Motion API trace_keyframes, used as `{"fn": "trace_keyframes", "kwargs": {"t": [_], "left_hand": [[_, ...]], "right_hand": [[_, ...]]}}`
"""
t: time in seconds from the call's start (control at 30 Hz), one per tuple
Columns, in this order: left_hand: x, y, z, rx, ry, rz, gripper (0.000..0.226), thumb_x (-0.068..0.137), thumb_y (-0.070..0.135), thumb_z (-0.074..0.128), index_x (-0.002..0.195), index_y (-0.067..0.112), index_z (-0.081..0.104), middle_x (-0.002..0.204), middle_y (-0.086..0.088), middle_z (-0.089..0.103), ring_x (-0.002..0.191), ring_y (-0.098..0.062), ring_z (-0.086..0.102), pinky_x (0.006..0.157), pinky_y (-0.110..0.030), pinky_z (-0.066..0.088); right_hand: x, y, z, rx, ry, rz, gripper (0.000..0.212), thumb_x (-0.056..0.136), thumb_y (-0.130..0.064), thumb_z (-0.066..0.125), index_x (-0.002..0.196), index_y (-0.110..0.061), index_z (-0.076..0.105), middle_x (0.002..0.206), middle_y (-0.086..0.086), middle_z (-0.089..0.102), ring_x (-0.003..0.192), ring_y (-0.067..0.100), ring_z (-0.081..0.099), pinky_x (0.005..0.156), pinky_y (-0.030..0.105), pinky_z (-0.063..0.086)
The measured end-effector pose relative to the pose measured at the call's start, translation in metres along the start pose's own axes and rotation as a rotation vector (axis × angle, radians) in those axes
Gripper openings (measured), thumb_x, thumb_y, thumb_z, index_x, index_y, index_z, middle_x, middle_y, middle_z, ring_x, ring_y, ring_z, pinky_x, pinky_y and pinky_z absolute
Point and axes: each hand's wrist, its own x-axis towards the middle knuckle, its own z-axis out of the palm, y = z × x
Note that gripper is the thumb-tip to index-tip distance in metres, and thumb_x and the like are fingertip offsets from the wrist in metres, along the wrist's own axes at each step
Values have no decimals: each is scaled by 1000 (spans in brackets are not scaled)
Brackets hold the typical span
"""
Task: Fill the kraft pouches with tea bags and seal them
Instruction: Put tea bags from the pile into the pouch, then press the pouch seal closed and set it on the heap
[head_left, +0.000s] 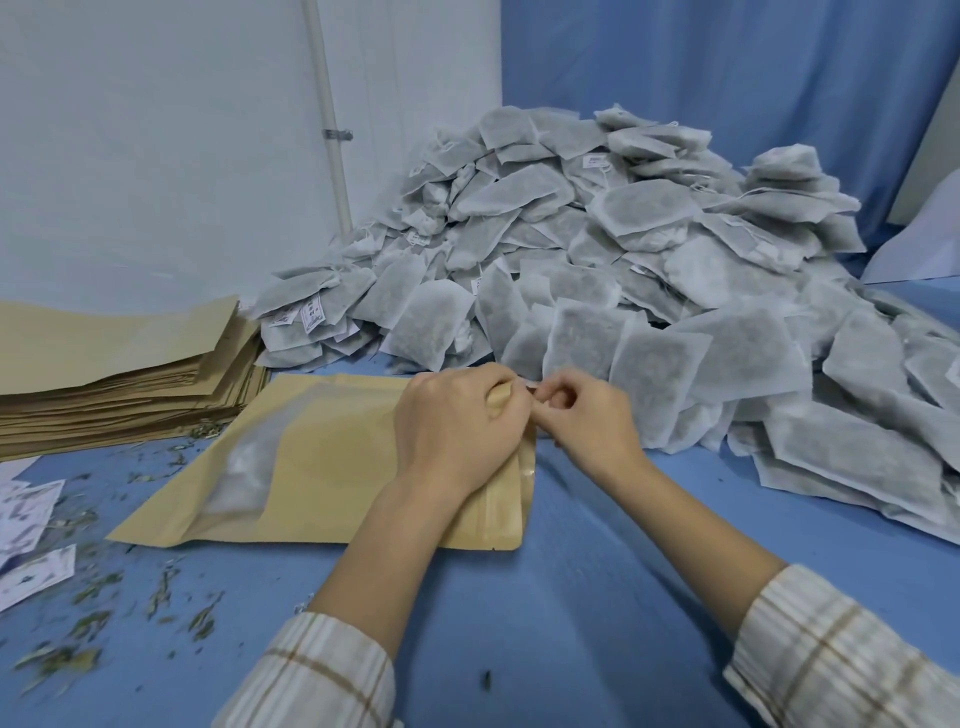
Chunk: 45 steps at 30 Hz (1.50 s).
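Pinching the far corner of the kraft pouch (322, 457) mouth, our left hand (457, 421) and right hand (592, 415) both grip its rim. The pouch lies flat just in front of the tea bag heap (623, 270). We judge the zip could close unevenly if our fingers skip a stretch, or trap loose leaf crumbs (156, 597) left of the pouch.

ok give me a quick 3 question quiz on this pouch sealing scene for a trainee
1. True or false: the stack of empty kraft pouches lies left of the flat kraft pouch.
2. Which end of that pouch do the left hand and right hand pinch? A far end B near end
3. What is heaped behind the hands?

Key: 1 true; 2 A; 3 tea bags.
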Motion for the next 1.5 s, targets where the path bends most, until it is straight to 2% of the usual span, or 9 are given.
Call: {"fn": "trace_keyframes", "kwargs": {"t": [0.07, 0.17, 0.3, 0.47, 0.6, 0.77, 0.93, 1.27, 1.5], "left_hand": [[0, -2, -1, -16, -74, -9, 19, 84, 35, 56, 90, 31, 73, 82, 2, 71, 81, -20, 58, 62, -19, 19], [-2, -3, -9, -27, -204, 85, 32, 81, 40, 54, 110, 34, 67, 103, 7, 70, 100, -15, 57, 78, -18, 25], [-12, -10, -34, -3, -288, 159, 78, 69, 60, 46, 142, 37, 33, 144, 13, 41, 131, -7, 35, 106, -23, 19], [-32, -20, -67, -28, -369, 180, 96, 58, 80, 45, 141, 53, 5, 153, 24, 9, 139, 7, 8, 109, -27, 13], [-41, -27, -81, 107, -487, 233, 114, 56, 78, 61, 141, 49, -9, 156, 19, -2, 142, 2, -1, 115, -31, 10], [-49, -32, -91, 156, -304, 266, 86, 79, -6, 57, 149, 26, 17, 158, -4, 13, 143, -22, 19, 112, -36, 28], [-54, -24, -106, 109, -216, 334, 79, 74, -27, 45, 137, 20, 47, 149, -15, 32, 135, -29, 38, 99, -23, 31], [-49, -35, -190, 201, 14, 324, 83, 69, 14, 79, 142, 26, 40, 149, 12, 35, 124, -16, 50, 89, -28, 46], [-66, -112, -260, 393, -59, -22, 101, 71, 36, 76, 150, 15, 16, 157, -3, 16, 144, -20, 18, 115, -38, 19]], "right_hand": [[-4, 6, -2, 24, 83, 4, 35, 74, -25, 74, 100, -16, 53, 80, -1, 55, 71, 12, 52, 66, 22, 40], [-6, 6, 8, -1, -106, -34, 43, 82, -14, 59, 123, -28, 55, 100, 2, 66, 87, 15, 59, 83, 26, 45], [-1, 4, 16, 114, -13, 23, 31, 87, -9, 51, 105, -26, 70, 89, -7, 68, 83, 12, 61, 82, 27, 49], [-4, -5, 23, 335, 57, 224, 28, 84, -7, 51, 67, -22, 67, 57, 0, 61, 49, 15, 58, 51, 23, 51], [-11, -19, 29, 508, -32, 259, 17, 90, -10, 50, 92, -17, 66, 78, 8, 65, 64, 21, 64, 62, 35, 56], [-24, -36, 27, 597, -126, 186, 13, 99, -24, 45, 101, -26, 58, 84, 11, 60, 66, 21, 60, 54, 32, 52], [-40, -53, 35, 779, -80, 169, 29, 102, -27, 36, 127, -17, 45, 116, 14, 60, 103, 29, 60, 91, 47, 50], [-55, -118, 78, 908, -116, 35, 16, 101, -22, 38, 96, -19, 53, 99, 12, 59, 91, 23, 55, 83, 42, 44], [-68, -186, 169, 1053, -450, -26, 26, 102, -21, 36, 124, -18, 49, 125, 14, 57, 113, 28, 56, 99, 46, 45]]}}
